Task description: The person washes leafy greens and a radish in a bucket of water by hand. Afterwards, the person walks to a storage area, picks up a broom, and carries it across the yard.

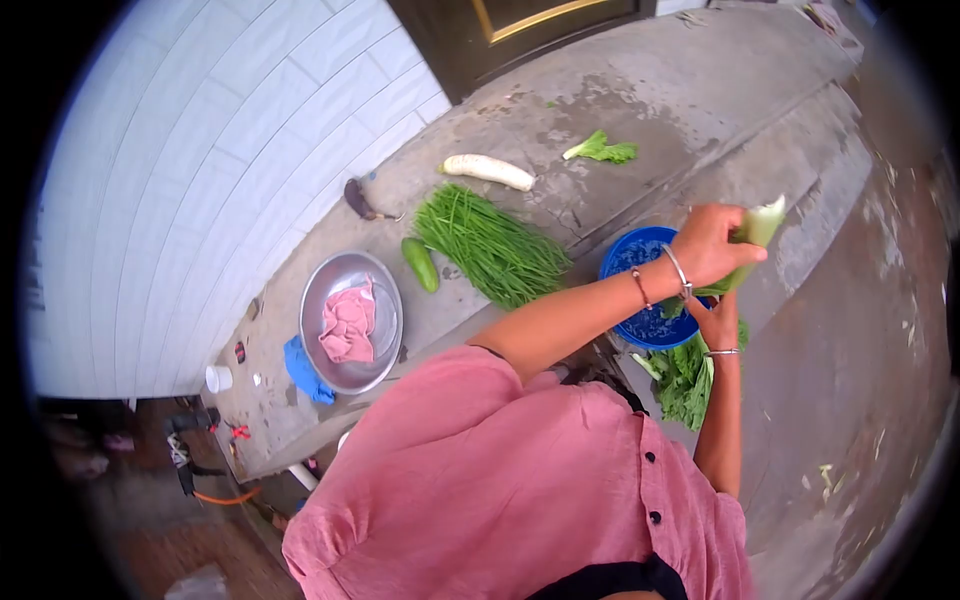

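My left hand (712, 245) grips the pale cut end of a leafy green stalk (762, 225), held up at the right side of a blue basin (612, 268) of water. Just below it, my right hand (716, 318) is closed at the lower, leafy part of the same stalk; some of its fingers are hidden. More leafy greens (685, 385) lie beside the basin, close to my right wrist.
On the concrete ledge (600, 100) lie a bundle of green chives (490, 245), a white radish (488, 171), a cucumber (420, 264), an eggplant (358, 199) and a loose leaf (602, 149). A metal bowl (311, 300) holds a pink cloth (350, 320). A blue cloth (303, 370) is beside it.
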Demonstrator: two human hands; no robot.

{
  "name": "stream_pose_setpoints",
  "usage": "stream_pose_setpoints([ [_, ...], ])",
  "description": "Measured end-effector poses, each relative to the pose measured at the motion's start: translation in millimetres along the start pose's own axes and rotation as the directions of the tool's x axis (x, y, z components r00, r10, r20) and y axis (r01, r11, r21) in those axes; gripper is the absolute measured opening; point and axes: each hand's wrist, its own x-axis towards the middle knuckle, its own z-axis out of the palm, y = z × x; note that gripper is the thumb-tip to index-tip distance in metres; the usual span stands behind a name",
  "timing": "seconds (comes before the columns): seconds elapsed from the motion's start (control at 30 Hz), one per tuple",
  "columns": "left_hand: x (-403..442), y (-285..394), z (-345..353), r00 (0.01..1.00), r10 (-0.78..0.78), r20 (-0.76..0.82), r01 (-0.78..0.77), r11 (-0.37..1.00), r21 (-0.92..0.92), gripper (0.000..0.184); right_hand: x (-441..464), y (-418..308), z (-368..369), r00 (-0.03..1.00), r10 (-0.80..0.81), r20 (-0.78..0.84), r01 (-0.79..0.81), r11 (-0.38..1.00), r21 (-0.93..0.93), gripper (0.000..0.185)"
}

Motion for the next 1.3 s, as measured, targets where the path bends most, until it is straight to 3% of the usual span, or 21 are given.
stream_pose_setpoints([
  [0.1,-3.4,5.2,6.2,0.999,0.005,-0.053,-0.003,0.999,0.051,0.016,7.2,11.9,3.6,1.0,0.014,0.026,-0.015,0.999,0.043,0.064],
  [0.2,-11.1,17.4,5.1,0.991,0.024,-0.13,-0.003,0.987,0.161,0.019,11.6,13.3,2.9,1.0,0.006,0.014,-0.005,0.999,-0.043,0.057],
  [0.3,-12.2,10.0,5.5,0.989,0.057,-0.137,-0.029,0.98,0.196,0.018,9.9,14.0,-2.4,1.0,-0.006,-0.011,0.007,0.993,0.114,0.053],
  [0.37,-9.6,1.9,9.4,0.988,0.024,-0.152,-0.029,0.999,-0.031,0.016,7.3,12.2,-12.9,0.998,-0.046,-0.035,0.05,0.991,0.122,0.051],
  [0.5,-9.4,11.6,9.4,0.993,0.001,-0.122,-0.022,0.985,-0.173,0.015,1.8,0.2,-40.4,0.993,-0.109,-0.047,0.109,0.994,-0.003,0.049],
  [0.6,-5.9,15.8,16.5,0.991,-0.032,-0.129,-0.023,0.914,-0.406,0.018,-8.1,-8.0,-61.7,0.991,-0.093,-0.093,0.091,0.995,-0.028,0.049],
  [0.7,-6.4,17.6,26.6,0.989,-0.106,-0.1,0.042,0.867,-0.497,0.017,-27.8,-22.1,-89.7,0.966,-0.144,-0.216,0.09,0.966,-0.242,0.051],
  [0.87,-4.4,-10.4,52.8,0.965,-0.258,0.053,0.234,0.748,-0.621,0.015,-58.2,-30.1,-125.9,0.927,-0.207,-0.313,0.056,0.901,-0.431,0.05],
  [1.03,-14.5,-61.2,90.6,0.843,-0.516,0.151,0.474,0.58,-0.663,0.018,-97.3,7.9,-152.2,0.91,-0.17,-0.378,-0.028,0.885,-0.465,0.047],
  [1.13,-20.8,-104.4,111.1,0.77,-0.587,0.25,0.575,0.469,-0.67,0.022,-127.3,45.4,-159.3,0.901,-0.029,-0.434,-0.197,0.863,-0.466,0.048],
  [1.3,-28.2,-161.3,140.9,0.668,-0.677,0.31,0.668,0.362,-0.65,0.028,-160.1,85.0,-160.1,0.856,0.096,-0.507,-0.327,0.861,-0.389,0.046],
])
